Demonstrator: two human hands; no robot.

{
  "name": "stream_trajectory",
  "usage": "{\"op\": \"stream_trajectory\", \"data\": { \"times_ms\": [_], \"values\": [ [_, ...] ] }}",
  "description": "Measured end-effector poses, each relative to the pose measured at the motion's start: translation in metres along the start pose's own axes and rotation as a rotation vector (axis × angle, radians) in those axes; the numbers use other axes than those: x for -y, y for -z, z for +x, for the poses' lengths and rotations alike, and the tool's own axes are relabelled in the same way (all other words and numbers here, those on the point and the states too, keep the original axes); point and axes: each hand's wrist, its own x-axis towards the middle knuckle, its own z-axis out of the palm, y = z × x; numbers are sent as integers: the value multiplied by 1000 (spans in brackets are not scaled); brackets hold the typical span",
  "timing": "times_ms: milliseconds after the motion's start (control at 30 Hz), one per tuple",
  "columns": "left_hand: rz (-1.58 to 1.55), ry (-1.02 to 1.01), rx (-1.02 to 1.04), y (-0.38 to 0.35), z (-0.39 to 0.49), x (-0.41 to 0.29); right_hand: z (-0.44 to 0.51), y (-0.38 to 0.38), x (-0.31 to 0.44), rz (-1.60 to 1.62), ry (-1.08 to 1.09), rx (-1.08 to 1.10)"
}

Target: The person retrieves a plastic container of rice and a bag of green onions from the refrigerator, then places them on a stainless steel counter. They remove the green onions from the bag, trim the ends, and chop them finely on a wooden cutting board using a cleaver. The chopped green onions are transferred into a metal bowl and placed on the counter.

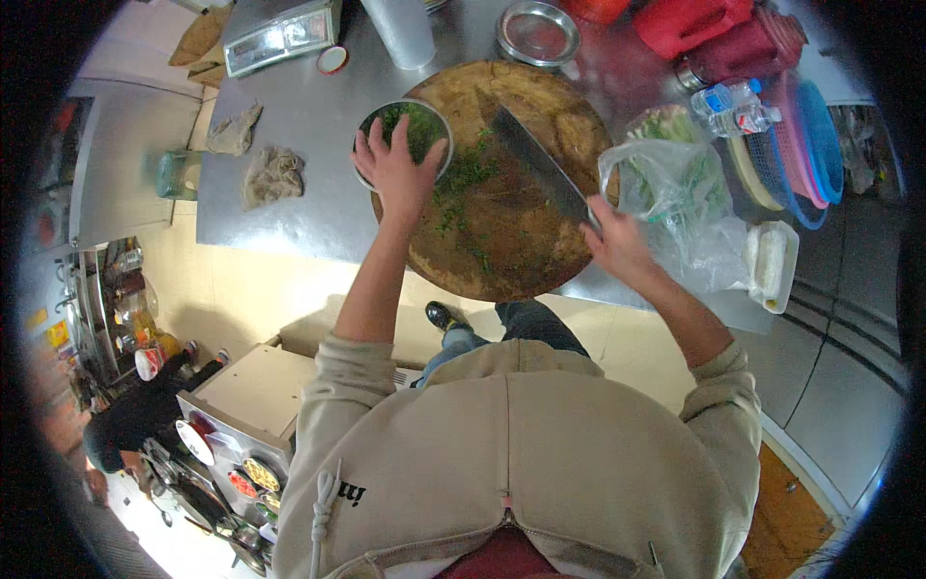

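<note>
A thick round wooden chopping board (506, 246) lies at the steel table's near edge, with chopped green herbs (463, 174) scattered over its left half. My left hand (399, 163), fingers spread, is over a round metal bowl (450, 134) of chopped greens that overlaps the board's left rim. Whether the fingers touch the greens cannot be told. In my right hand (615, 235) is the handle of a cleaver (539, 163), its broad dark blade slanting up and left across the board's right half.
Right of the board, a clear plastic bag (665, 181) holds green stalks beside water bottles (738, 119) and plastic baskets (817, 145). Crumpled cloths (273, 177) lie left on the steel table (318, 217). Metal plates (539, 32) sit behind. Another person (137, 427) is at a stove, lower left.
</note>
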Motion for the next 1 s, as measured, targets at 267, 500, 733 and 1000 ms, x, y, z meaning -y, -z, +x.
{"op": "stream_trajectory", "data": {
  "times_ms": [267, 500, 733, 1000],
  "values": [
    [-499, 310, 60, 49, -18, 5, 49, -8, -18, -410, 189, -4],
    [50, 56, 117, 29, -16, -4, 38, -1, -14, -201, 191, 26],
    [-270, 567, -32, 14, -27, 55, 74, 8, -24, -382, 156, -22],
    [-896, 787, -167, 79, -39, 79, 118, -21, -2, -476, 356, 23]
  ]
}}
